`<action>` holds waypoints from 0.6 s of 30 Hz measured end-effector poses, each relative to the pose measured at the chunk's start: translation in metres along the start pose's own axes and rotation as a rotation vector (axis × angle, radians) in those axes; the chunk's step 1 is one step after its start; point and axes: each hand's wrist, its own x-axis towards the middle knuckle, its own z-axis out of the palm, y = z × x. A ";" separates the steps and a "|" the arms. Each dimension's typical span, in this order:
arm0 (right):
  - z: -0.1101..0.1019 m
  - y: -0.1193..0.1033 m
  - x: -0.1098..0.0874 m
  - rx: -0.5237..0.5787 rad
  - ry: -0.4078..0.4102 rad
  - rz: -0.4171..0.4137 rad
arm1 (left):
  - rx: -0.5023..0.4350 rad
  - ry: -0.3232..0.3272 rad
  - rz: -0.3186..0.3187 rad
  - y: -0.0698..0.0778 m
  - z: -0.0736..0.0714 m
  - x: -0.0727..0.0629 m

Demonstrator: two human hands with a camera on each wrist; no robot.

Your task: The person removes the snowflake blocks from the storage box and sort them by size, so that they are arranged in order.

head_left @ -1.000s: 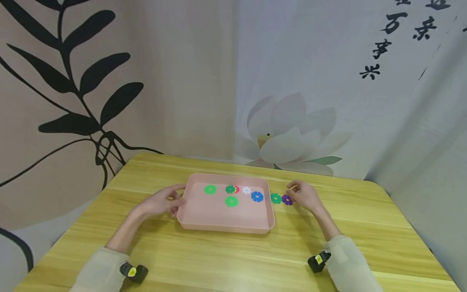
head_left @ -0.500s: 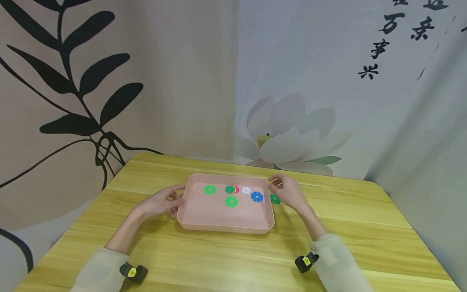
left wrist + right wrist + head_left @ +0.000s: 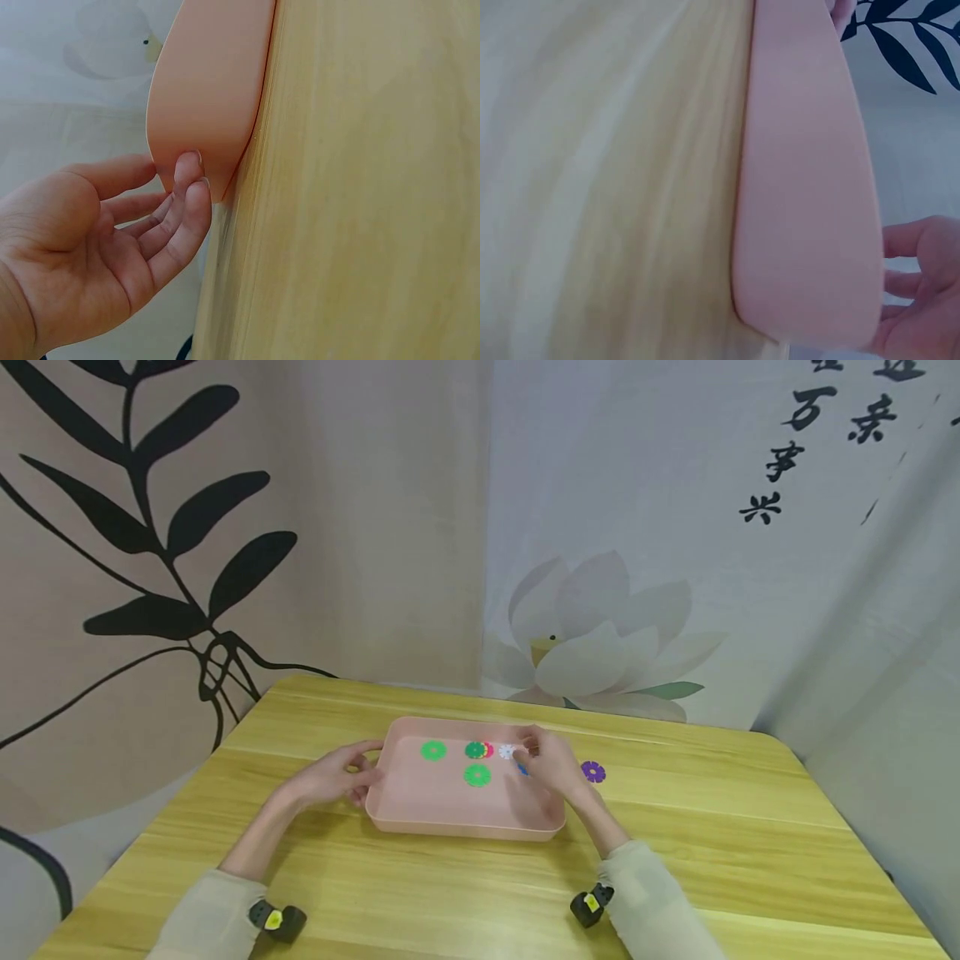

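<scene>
A shallow pink tray point(image 3: 427, 806) rests on the table. My left hand point(image 3: 333, 772) grips its left end; in the left wrist view, fingers point(image 3: 196, 214) lie against the outer wall and the thumb reaches the rim. Over the right part of the tray, my right hand point(image 3: 553, 762) has thumb and forefinger apart, with nothing seen between them. By its fingertips lies a white notched disc point(image 3: 506, 752); a blue disc point(image 3: 522, 769) is mostly hidden under the hand. A purple disc point(image 3: 593, 772) lies on the table right of the tray. The green disc between tray and purple disc is hidden.
Inside the tray also lie two light green discs, one at the left point(image 3: 433, 751) and one nearer the middle point(image 3: 477, 775). A darker green disc point(image 3: 475, 750) overlaps a pink one point(image 3: 489, 750). A printed curtain point(image 3: 405, 527) hangs behind the wooden table point(image 3: 420, 893).
My right hand has moved left from beside the purple disc, past the tray's right rim, to above the tray. My left hand and the tray have stayed in place.
</scene>
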 end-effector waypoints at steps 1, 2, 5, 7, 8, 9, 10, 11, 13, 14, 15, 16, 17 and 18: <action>0.002 0.000 0.000 -0.002 -0.007 0.007 | 0.001 0.001 0.000 0.000 0.000 0.000; 0.004 -0.001 0.001 0.002 -0.012 0.008 | 0.003 0.003 0.000 0.000 0.000 0.000; 0.009 -0.001 0.001 0.018 -0.032 0.027 | 0.008 0.005 -0.001 -0.001 0.000 0.001; 0.011 -0.002 0.002 0.025 -0.044 0.035 | 0.012 0.006 0.001 -0.002 0.001 0.002; 0.012 -0.001 0.002 0.026 -0.051 0.038 | 0.013 0.005 0.002 -0.002 0.001 0.002; 0.013 -0.001 0.002 0.024 -0.059 0.050 | 0.011 0.004 0.004 -0.002 0.001 0.002; 0.014 -0.001 0.002 0.020 -0.064 0.052 | 0.009 0.004 0.005 -0.001 0.001 0.001; 0.014 0.000 0.003 0.012 -0.072 0.056 | 0.008 0.004 0.006 -0.001 0.001 0.001; 0.016 0.001 0.003 0.002 -0.093 0.062 | 0.003 -0.001 0.011 -0.001 0.001 0.001; 0.017 0.001 0.003 -0.011 -0.095 0.054 | 0.001 -0.002 0.013 0.000 0.001 0.001; 0.018 0.002 0.003 -0.020 -0.096 0.045 | 0.000 -0.002 0.014 0.000 0.001 0.000; 0.019 0.002 0.003 -0.025 -0.097 0.039 | 0.000 0.000 0.012 0.000 0.001 0.000; 0.019 0.003 0.002 -0.032 -0.098 0.036 | 0.000 -0.001 0.014 0.000 0.001 0.000; 0.021 0.003 0.002 -0.038 -0.095 0.024 | 0.000 -0.002 0.016 0.001 0.001 0.000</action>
